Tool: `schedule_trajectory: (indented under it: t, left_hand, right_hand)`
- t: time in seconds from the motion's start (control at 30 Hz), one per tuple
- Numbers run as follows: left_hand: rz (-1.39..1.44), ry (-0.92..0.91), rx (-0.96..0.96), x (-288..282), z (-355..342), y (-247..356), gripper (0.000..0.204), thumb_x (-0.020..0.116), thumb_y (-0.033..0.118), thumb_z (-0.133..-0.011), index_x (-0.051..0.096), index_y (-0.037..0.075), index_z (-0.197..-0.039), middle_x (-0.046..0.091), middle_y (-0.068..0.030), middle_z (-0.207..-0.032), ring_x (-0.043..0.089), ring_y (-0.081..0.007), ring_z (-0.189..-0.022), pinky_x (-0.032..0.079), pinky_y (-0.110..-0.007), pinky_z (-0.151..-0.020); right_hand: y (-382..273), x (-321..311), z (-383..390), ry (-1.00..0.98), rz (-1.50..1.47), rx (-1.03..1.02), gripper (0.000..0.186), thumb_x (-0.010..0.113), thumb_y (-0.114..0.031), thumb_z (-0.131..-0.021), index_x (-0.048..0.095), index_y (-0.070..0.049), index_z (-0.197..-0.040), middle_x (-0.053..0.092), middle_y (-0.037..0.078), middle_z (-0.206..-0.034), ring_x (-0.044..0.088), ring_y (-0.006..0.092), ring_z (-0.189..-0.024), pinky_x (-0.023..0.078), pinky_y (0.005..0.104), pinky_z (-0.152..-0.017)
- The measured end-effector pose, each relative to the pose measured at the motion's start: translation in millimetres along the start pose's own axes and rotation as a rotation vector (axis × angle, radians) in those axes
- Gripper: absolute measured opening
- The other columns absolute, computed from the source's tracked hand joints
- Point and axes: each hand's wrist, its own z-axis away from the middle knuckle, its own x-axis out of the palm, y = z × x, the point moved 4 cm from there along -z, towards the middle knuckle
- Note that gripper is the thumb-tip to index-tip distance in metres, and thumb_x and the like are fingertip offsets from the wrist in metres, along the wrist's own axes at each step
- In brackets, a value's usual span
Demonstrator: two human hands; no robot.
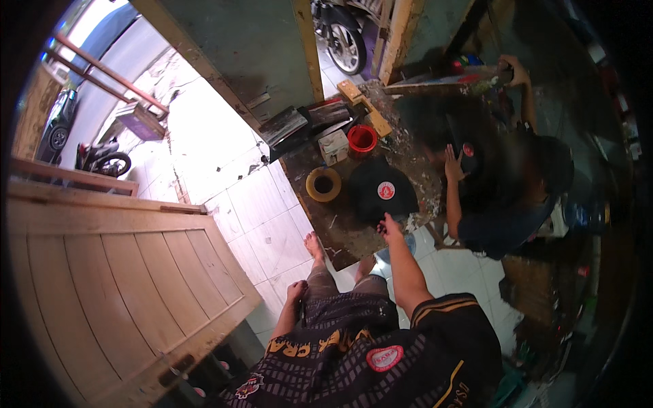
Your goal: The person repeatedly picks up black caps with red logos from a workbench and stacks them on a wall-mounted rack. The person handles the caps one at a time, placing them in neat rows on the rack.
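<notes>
A black, flat, dome-shaped piece [401, 198] with a round red-and-white emblem lies on the worn wooden tabletop [343, 234]. At its near edge is my right hand [390, 229], with curled fingers; whether they pinch the edge or some small thing, I cannot make out. My left hand [297, 291] is closed beside my left knee, away from the table, and its contents are hidden. Left of the black piece lies a yellowish roll of tape [314, 195]. Behind them stand a red round container [362, 139] and a small pale box [333, 147].
A co-worker [507, 204] sits at the right, one hand [454, 163] on a dark item with a similar emblem. Dark boxes [286, 128] and yellow wooden pieces [371, 112] occupy the table's far side. A wooden panelled door [129, 292] stands left; motorbikes [102, 158] are outside.
</notes>
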Motion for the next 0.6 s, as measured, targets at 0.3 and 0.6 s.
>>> schedule_trajectory:
  t: [0.3, 0.6]
  left_hand:
    - [-0.062, -0.001, -0.232, -96, -48, 101, 0.031, 0.050, 0.028, -0.091, 0.060, 0.007, -0.112, 0.068, -0.0073, -0.095, 0.066, -0.0167, -0.080, 0.052, -0.031, -0.066]
    - [0.073, 0.104, -0.093, -151, -95, 225, 0.036, 0.056, 0.040, -0.089, 0.063, 0.008, -0.105, 0.069, -0.0059, -0.090, 0.068, -0.0164, -0.076, 0.051, -0.030, -0.065]
  right_hand:
    - [27, -28, -115, -0.290, -0.412, -0.370, 0.030, 0.053, -0.024, -0.094, 0.057, -0.013, -0.122, 0.060, 0.009, -0.116, 0.055, 0.0271, -0.104, 0.049, 0.0417, -0.086]
    - [-37, 20, -37, 0.259, -0.506, -0.533, 0.038, 0.056, -0.032, -0.085, 0.057, -0.005, -0.112, 0.057, 0.012, -0.118, 0.057, 0.0271, -0.102, 0.047, 0.0417, -0.084]
